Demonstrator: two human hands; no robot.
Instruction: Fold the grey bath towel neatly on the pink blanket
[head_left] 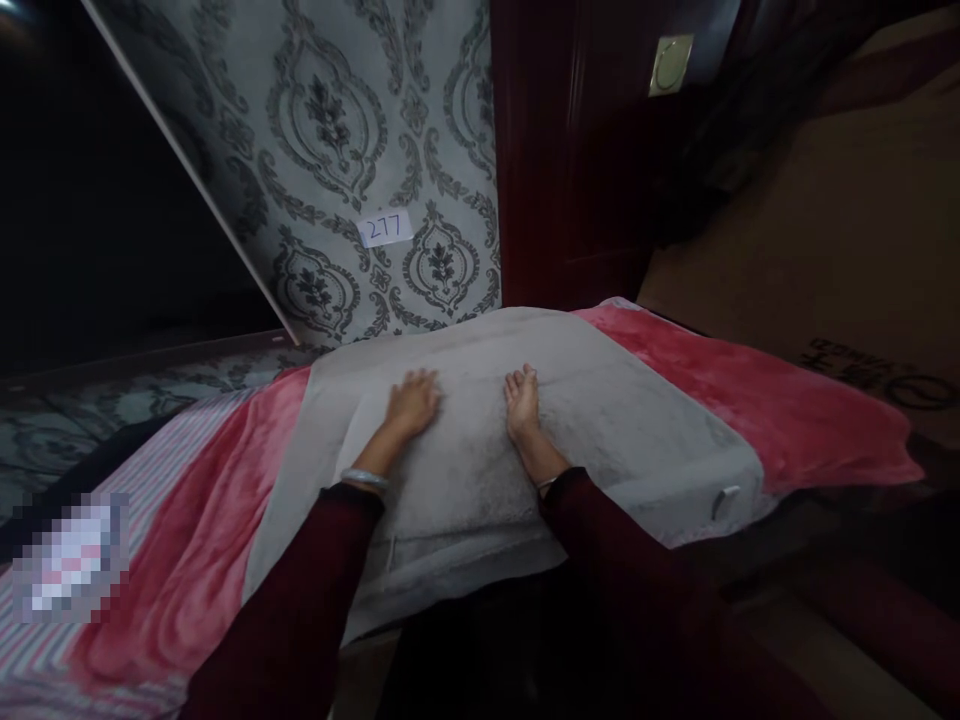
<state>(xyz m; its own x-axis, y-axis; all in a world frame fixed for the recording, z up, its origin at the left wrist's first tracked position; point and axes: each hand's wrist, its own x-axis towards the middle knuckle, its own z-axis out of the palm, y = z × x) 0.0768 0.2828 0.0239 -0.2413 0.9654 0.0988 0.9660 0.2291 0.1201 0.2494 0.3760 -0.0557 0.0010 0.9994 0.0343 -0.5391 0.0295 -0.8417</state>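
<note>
A grey plush cloth (615, 420) lies spread over a pink blanket (757, 400) on a bed. My left hand (411, 402) rests palm down on the grey cloth, fingers flat and together, a silver bangle at the wrist. My right hand (523, 400) lies flat on the same cloth a little to the right, fingers stretched forward. Neither hand holds anything. Both arms wear dark red sleeves.
A patterned grey wallpaper wall (352, 130) with a white label reading 277 (385, 228) stands behind the bed. A dark red door (570, 150) is to the right. A striped sheet (150, 470) shows at left. Brown cardboard (825, 230) lies at right.
</note>
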